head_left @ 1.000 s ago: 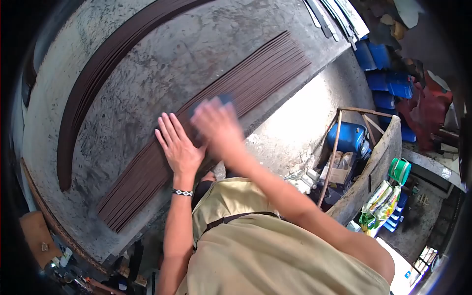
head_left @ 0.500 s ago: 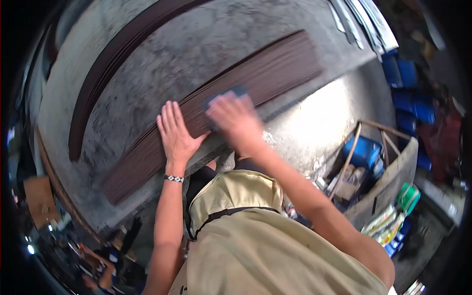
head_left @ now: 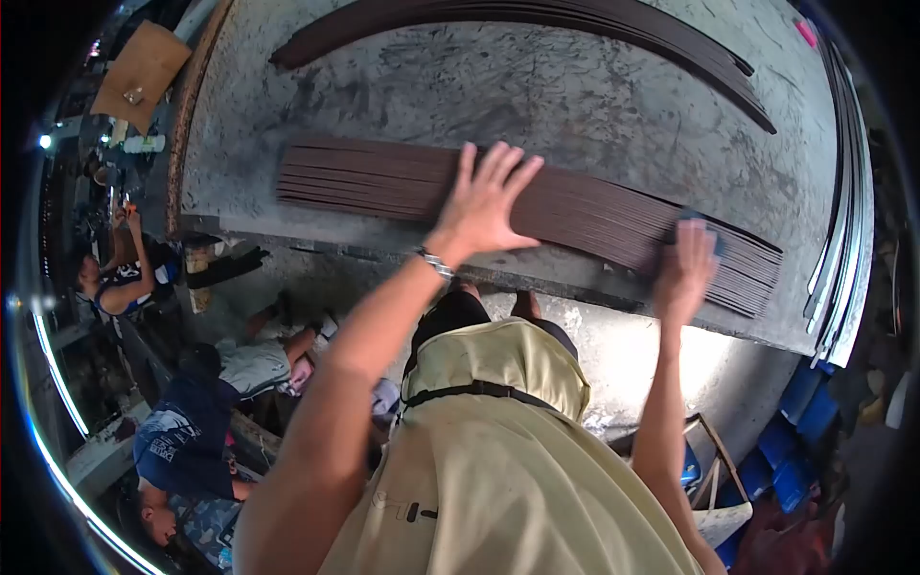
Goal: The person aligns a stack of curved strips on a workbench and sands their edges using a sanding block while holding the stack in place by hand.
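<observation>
Long dark brown strips (head_left: 374,177) lie side by side in a flat band along the near edge of the grey table (head_left: 537,96). My left hand (head_left: 484,206) rests on the middle of the band, fingers spread, holding nothing. Toward the band's right end, my right hand (head_left: 686,264) presses on a dark blue pad (head_left: 704,228), mostly hidden under its fingers and blurred. A second bundle of brown strips (head_left: 498,13) curves along the table's far side.
Thin dark and pale strips (head_left: 836,220) hang along the table's right edge. Co-workers (head_left: 187,431) are at the lower left and left. A brown sheet (head_left: 144,72) is at the upper left, blue containers (head_left: 800,402) at the lower right.
The view has turned, so the band now runs nearly level. My right hand has slid with the pad along the strips toward their right end, away from my left hand, which remains spread.
</observation>
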Demonstrator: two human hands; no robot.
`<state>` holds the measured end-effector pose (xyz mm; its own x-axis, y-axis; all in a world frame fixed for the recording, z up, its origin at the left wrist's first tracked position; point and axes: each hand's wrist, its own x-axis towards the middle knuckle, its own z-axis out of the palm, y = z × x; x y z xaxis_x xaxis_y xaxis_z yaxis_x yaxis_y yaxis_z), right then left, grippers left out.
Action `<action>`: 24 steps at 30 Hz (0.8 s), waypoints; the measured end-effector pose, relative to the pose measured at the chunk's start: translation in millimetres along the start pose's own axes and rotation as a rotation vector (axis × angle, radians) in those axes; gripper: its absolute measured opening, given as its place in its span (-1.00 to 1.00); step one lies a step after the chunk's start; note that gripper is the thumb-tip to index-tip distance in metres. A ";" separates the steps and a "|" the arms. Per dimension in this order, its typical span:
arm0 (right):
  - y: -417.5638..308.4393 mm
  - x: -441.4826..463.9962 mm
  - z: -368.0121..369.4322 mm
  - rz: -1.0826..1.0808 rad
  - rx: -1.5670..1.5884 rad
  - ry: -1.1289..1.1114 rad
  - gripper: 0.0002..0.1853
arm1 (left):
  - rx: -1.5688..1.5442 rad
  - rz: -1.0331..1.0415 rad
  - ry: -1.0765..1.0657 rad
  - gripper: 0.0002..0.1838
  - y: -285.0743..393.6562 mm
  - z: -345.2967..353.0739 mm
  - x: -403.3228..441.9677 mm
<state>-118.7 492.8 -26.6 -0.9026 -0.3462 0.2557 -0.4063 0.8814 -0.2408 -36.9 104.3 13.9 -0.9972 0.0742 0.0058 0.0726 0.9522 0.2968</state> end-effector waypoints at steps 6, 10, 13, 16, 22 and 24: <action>128.2 18.1 -4.2 0.449 -0.295 0.080 -0.49 | 0.084 -0.073 -0.038 0.55 -143.1 -47.9 -68.4; -183.1 0.6 48.3 0.033 -0.169 -0.069 -0.16 | 0.017 -0.066 0.011 0.35 -153.4 -44.4 -69.2; -372.2 -13.4 75.2 -0.443 0.348 -0.371 -0.25 | 0.126 -0.022 0.035 0.19 -163.9 -36.7 -72.5; -321.5 12.9 68.2 -0.385 0.168 -0.344 -0.27 | 0.007 -0.040 0.055 0.24 -165.1 -38.7 -70.1; 23.3 -8.6 31.0 0.300 -0.159 0.031 -0.48 | -0.052 -0.036 0.033 0.47 -165.0 -45.0 -72.5; -18.9 -2.3 46.0 0.510 -0.217 0.036 -0.46 | -0.052 -0.048 0.036 0.48 -155.7 -40.8 -69.0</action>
<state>-115.4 462.1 -65.7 -0.9703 0.1496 0.1901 0.1229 0.9817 -0.1454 19.8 -61.2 6.3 -0.9995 0.0171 0.0247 0.0246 0.9377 0.3465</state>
